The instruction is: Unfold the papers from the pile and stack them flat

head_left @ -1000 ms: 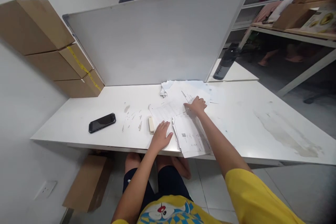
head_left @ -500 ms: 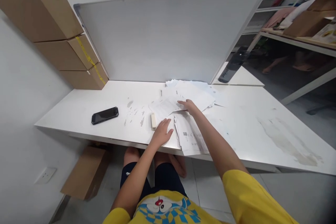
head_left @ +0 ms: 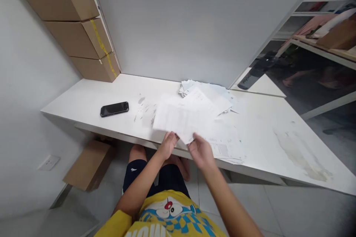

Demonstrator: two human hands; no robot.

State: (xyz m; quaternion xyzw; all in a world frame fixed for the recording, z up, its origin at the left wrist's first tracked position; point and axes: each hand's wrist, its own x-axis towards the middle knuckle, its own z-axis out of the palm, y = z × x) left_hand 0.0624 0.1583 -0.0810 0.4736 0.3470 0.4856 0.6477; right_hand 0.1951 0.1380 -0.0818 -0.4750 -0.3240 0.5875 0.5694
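Observation:
A white sheet of paper (head_left: 178, 116) is lifted over the front of the desk, tilted and a little blurred. My left hand (head_left: 168, 145) pinches its lower left edge. At the lower right corner, my right hand (head_left: 200, 150) grips the same sheet between thumb and fingers. Behind it, a loose pile of papers (head_left: 214, 98) lies fanned out against the whiteboard. More printed sheets (head_left: 222, 149) lie flat beside my right hand, near the desk's front edge. The small cream-coloured device is not visible; the raised sheet may cover its spot.
A black phone (head_left: 114, 109) lies on the left of the white desk (head_left: 261, 129). Cardboard boxes (head_left: 80, 40) are stacked at the back left. The whiteboard (head_left: 194, 26) stands along the rear edge. A dark bottle (head_left: 249, 78) lies behind its right end. Another box (head_left: 89, 164) sits under the desk.
Both hands have come together toward the desk's front edge and taken hold of a sheet, now raised. The right hand drew back from the pile. The camera has tilted down.

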